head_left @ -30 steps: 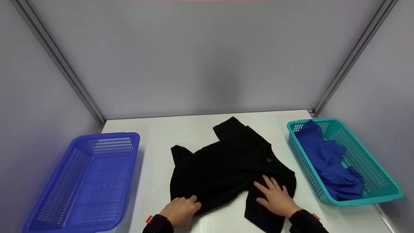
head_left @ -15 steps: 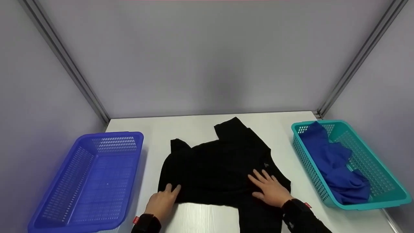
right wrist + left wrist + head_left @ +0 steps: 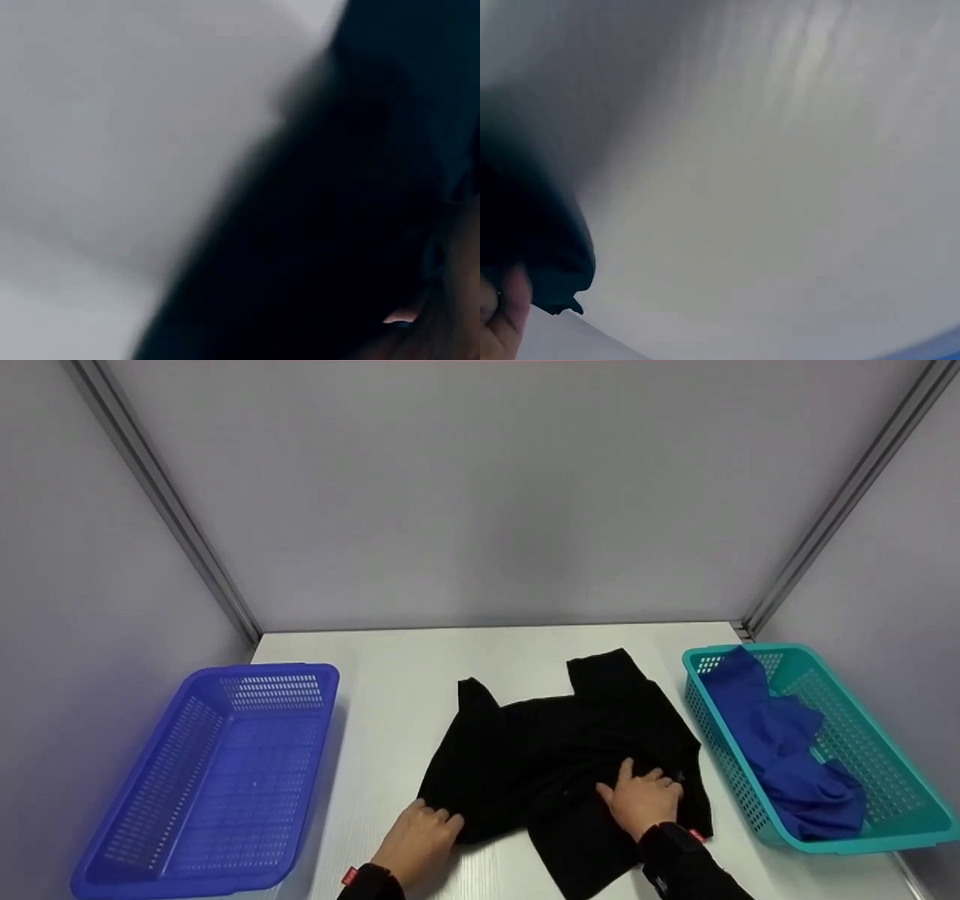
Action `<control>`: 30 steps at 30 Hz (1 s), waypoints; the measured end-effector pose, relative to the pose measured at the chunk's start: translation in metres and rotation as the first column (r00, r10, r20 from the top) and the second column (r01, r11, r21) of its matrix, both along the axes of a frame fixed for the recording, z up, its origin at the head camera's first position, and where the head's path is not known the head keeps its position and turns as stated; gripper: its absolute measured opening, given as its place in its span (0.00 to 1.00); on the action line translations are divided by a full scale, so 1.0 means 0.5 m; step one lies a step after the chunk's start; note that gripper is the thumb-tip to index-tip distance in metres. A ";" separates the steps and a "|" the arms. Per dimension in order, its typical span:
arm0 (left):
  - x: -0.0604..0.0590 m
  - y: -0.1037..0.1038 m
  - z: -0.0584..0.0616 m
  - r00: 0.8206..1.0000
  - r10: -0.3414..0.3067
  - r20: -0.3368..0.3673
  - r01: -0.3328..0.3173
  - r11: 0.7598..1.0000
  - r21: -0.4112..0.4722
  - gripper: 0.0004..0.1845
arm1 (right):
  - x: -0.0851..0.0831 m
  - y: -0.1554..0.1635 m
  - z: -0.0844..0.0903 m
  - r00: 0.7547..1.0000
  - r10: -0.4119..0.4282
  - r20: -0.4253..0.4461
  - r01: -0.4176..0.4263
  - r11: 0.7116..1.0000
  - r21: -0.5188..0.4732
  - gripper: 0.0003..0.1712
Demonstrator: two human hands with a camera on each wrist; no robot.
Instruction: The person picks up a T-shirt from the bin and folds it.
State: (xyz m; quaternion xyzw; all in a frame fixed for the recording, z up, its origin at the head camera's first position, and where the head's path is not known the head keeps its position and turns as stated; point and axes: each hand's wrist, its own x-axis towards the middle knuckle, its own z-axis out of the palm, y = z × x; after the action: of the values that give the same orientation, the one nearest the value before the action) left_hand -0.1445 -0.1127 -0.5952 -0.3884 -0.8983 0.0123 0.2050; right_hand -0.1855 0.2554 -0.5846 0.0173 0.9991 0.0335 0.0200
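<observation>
A black T-shirt lies rumpled across the white table, one sleeve pointing to the back and the other toward the front edge. At its near left corner my left hand grips the hem. In the left wrist view, thumb and finger pinch the dark cloth. My right hand is on the shirt's right part, beside the small chest logo, its fingers curled into gathered fabric and the thumb side toward the left. The right wrist view is blurred, mostly filled by black cloth.
A blue plastic basket with nothing in it stands at the left. On the right is a teal basket holding a crumpled blue garment, close to the shirt. Grey panels enclose the table at the back and sides.
The shirt has shifted right and bunched up after lying flatter half a second ago. Both hands have moved right with it; the right hand's spread fingers have curled into the cloth.
</observation>
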 end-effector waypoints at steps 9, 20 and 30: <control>0.009 -0.048 -0.020 0.938 0.009 0.347 -0.027 0.999 0.047 0.09 | 0.000 -0.002 -0.009 0.992 0.111 0.067 -0.100 0.982 -0.160 0.41; 0.005 -0.028 -0.011 0.796 0.441 0.415 -0.472 0.881 -0.031 0.35 | 0.008 0.048 -0.024 0.983 0.159 0.092 -0.112 0.915 -0.388 0.42; -0.031 -0.007 -0.011 0.736 0.592 0.330 -0.620 0.784 -0.024 0.32 | 0.090 -0.029 -0.037 0.880 0.474 -0.009 -0.446 0.821 -0.357 0.40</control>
State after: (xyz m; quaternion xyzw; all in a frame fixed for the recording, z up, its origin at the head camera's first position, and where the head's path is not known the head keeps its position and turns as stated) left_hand -0.1599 -0.1160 -0.6009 -0.0619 -0.9961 -0.0242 0.0583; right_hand -0.1404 0.2411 -0.6032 -0.2295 0.9617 -0.1397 0.0540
